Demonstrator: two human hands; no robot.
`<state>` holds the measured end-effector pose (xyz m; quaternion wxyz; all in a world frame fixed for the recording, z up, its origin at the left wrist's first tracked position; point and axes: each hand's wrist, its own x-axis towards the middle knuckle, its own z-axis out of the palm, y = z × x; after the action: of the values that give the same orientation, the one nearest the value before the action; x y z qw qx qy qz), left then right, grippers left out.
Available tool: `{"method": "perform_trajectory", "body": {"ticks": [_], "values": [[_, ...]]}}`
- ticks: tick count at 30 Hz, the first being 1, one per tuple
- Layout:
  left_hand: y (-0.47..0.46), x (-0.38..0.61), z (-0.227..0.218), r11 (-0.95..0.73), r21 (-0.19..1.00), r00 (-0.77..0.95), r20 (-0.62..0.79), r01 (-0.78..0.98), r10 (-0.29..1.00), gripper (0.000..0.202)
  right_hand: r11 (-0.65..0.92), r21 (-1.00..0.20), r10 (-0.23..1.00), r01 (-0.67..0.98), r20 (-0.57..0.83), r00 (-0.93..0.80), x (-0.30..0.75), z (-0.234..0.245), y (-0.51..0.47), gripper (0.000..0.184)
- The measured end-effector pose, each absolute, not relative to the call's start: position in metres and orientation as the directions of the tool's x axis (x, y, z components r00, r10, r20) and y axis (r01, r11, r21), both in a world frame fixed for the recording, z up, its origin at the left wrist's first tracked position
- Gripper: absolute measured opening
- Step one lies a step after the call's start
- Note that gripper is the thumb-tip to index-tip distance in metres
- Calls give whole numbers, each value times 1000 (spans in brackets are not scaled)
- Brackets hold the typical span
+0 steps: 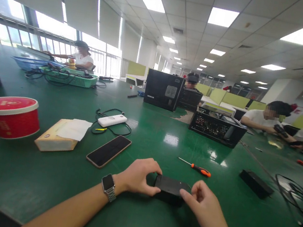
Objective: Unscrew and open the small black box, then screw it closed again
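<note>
A small black rectangular box [171, 186] lies on the green tabletop in front of me. Wearing a watch on its wrist, my left hand [140, 176] grips the box's left end between thumb and fingers. At the opposite end is my right hand [201, 199], its thumb against the top right corner and its fingers curled by the end face. Something thin shows between those fingers and the box, too small to name. Beyond the box lies an orange-and-black screwdriver [200, 170], apart from both hands. To the left rests a smartphone [109, 151], screen up.
A red tub [15, 120], a tissue pack [57, 140] and a white power strip [112, 120] stand left. Computer cases [161, 90] sit farther back. Another black box [255, 183] and coiled cables [297, 198] lie right. Several people sit around.
</note>
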<state>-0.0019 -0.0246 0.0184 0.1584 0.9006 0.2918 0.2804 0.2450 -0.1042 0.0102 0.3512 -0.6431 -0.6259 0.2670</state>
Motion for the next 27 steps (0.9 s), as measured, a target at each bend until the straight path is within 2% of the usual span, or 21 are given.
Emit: {"method": "perform_trajectory", "body": {"ticks": [3, 5, 7, 8, 11, 14, 16, 19, 22, 25, 27], "values": [[-22, -4, 15, -768, 461, 670, 399, 444, 626, 34, 148, -523, 976, 840, 212, -40, 244, 25, -99, 33], [-20, -4, 13, -765, 471, 672, 394, 439, 627, 35, 273, -413, 955, 869, 227, -192, 235, 37, -93, 45], [-19, -4, 11, -755, 485, 669, 383, 441, 637, 35, 374, -298, 927, 878, 142, -346, 223, 48, -84, 59], [-19, -5, 11, -748, 494, 666, 377, 443, 643, 35, 395, -238, 918, 887, 77, -388, 217, 53, -80, 58], [-18, -5, 14, -726, 520, 656, 360, 450, 664, 33, 402, -110, 911, 909, -50, -409, 201, 62, -67, 42], [-16, -8, 17, -721, 566, 667, 359, 400, 652, 40, 375, -81, 923, 923, -59, -380, 197, 67, -59, 38], [-11, -12, 17, -691, 611, 621, 381, 387, 685, 52, 330, -72, 941, 941, -49, -334, 208, 69, -57, 41], [-5, -18, 15, -653, 638, 527, 419, 409, 739, 35, 182, -66, 983, 981, -12, -183, 253, 75, -58, 43], [-2, -18, 13, -640, 647, 489, 436, 414, 756, 29, -77, -41, 997, 996, 8, 77, 330, 78, -65, 38], [-3, -12, 12, -650, 645, 503, 439, 401, 745, 28, -332, -16, 943, 943, 9, 333, 419, 76, -77, 37], [-3, -8, 12, -662, 632, 522, 436, 402, 733, 28, -437, -18, 899, 899, -7, 437, 471, 72, -86, 35]]}}
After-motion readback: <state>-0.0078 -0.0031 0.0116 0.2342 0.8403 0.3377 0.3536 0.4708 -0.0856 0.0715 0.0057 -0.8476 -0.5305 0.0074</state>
